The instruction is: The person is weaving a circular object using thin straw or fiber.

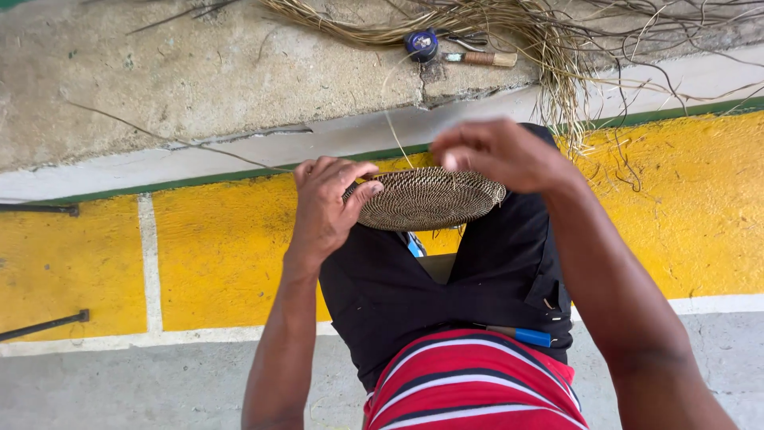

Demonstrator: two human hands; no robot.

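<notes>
Woven disc: a flat, round, tightly coiled piece of basketry is held over the knees, above the black trousers, tilted so its face is seen at a shallow slant; its long axis in view runs left to right.
Left hand: the grip is closed on the disc's left rim, the thumb laid on the woven face and the fingers curled over the edge.
Right hand: it is held at the disc's far right rim, fingertips pressed together as if pinching something thin; what is pinched cannot be told, as the hand is blurred.
Strand: a pale, thin fibre is seen rising from the disc's far edge towards the step, between the two hands.
Key relation: the disc lies between the two grips, the left at one end of its long axis and the right at the other; the strand's root is nearer the right hand.
Fibre bundle: dried stalks are spread on the concrete step, well apart from the hands.
Tools: a wooden-handled tool and a small blue round object are lying by the bundle.
</notes>
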